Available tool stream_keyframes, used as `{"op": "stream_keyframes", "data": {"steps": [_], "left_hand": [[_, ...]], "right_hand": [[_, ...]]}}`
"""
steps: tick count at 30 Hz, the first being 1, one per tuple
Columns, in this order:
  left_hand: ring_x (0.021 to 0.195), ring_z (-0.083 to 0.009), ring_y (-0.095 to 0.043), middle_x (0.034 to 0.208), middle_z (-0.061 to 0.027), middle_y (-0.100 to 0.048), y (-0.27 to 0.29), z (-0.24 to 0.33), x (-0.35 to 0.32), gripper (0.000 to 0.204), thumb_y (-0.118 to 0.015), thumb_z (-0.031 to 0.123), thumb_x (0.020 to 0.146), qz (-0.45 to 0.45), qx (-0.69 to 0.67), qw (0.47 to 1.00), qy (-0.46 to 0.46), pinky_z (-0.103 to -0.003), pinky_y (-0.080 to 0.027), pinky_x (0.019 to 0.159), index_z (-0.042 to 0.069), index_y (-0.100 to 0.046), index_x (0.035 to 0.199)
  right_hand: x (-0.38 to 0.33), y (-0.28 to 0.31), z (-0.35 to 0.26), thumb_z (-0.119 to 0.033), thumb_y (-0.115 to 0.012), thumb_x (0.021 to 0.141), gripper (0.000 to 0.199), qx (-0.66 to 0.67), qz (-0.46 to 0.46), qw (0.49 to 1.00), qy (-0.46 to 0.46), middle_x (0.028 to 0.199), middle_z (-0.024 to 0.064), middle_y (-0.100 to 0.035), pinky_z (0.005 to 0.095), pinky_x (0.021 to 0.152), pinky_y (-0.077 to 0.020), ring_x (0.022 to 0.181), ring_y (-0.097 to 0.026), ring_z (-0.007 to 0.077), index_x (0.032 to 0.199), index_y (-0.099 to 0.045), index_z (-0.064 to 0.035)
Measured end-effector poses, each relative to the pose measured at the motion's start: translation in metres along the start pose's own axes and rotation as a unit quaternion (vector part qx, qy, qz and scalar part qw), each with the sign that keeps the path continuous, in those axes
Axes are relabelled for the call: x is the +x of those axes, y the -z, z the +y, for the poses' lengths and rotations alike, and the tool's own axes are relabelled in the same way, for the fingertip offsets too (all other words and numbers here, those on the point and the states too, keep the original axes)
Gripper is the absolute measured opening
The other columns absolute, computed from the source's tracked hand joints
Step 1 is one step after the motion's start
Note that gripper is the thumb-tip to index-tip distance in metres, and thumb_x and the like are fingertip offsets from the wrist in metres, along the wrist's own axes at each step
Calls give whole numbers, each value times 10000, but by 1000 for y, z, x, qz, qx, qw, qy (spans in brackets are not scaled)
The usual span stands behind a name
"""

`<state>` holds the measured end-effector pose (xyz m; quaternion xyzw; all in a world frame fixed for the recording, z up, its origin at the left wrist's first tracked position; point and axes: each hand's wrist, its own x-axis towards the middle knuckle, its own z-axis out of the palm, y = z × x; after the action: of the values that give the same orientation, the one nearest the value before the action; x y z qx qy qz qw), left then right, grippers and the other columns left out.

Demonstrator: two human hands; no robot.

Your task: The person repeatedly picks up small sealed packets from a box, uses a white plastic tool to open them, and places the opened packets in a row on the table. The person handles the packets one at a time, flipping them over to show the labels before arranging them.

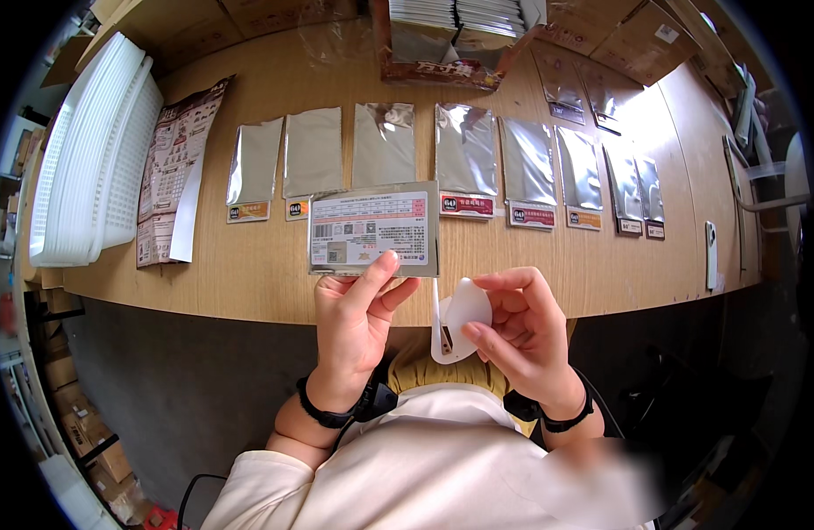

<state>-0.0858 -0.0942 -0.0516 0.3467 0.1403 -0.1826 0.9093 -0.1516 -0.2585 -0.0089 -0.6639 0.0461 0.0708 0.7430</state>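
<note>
In front of me, my left hand [363, 316] pinches a silver foil pouch [372, 231] by its lower edge, thumb across the front. The pouch has a white label with a barcode and small print. My right hand [522, 340] grips a white plastic bag cutter [465, 309] between thumb and fingers. A small blade shows in the cutter's slot, and its thin tip points up at the pouch's lower right corner. Whether tip and pouch touch, I cannot tell. Beyond the hands, a row of flat foil pouches [465, 148] lies on the table, several with coloured label strips at their near ends.
White plastic baskets [89, 159] stand stacked on the left of the wooden table [239, 283], beside a printed brown packet [173, 181]. An open box [442, 64] of stacked packets is at the back. More foil pouches [561, 84] and a white phone [711, 256] lie on the right.
</note>
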Motion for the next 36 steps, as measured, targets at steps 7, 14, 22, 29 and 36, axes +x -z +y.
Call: {"op": "stream_keyframes", "data": {"steps": [7,14,22,29,36], "left_hand": [[800,-170,-641,932,-110,-636,-2,-4,-8,183,-566,6,826,-30,87,996,-21,-283,-573,677,0,-593,1007],[814,-168,-633,933,-118,-640,3,-5,-16,216,-614,-42,784,-105,164,980,-41,-295,-558,674,-35,-593,1000],[783,-162,-631,907,-111,-648,25,12,-15,211,-626,-36,763,-114,170,978,48,-295,-537,660,-32,-600,973],[802,-157,-638,933,-112,-636,17,11,1,208,-571,7,814,-75,58,995,10,-280,-553,683,-4,-566,1022],[806,-152,-637,932,-102,-637,0,-5,1,199,-577,5,813,-69,76,994,22,-273,-555,691,7,-573,1012]], "right_hand": [[1,-2,5,62,-537,839,342,-2,66,997,30,859,63,-569,180,638,-454,754,-555,64,1144,-392,5],[-3,2,6,37,-519,853,362,-31,170,983,70,801,30,-537,149,499,-403,603,-491,33,1194,-403,-4],[-25,108,-9,-35,-571,850,291,-96,445,877,155,799,43,-557,156,435,-337,534,-453,31,1127,-489,-1],[-78,214,32,-37,-600,831,284,-277,533,797,56,719,55,-551,185,436,-384,507,-503,66,1088,-496,29],[-72,216,61,-106,-637,809,312,-391,547,740,-2,837,95,-542,222,498,-425,538,-519,105,1086,-529,-10]]}}
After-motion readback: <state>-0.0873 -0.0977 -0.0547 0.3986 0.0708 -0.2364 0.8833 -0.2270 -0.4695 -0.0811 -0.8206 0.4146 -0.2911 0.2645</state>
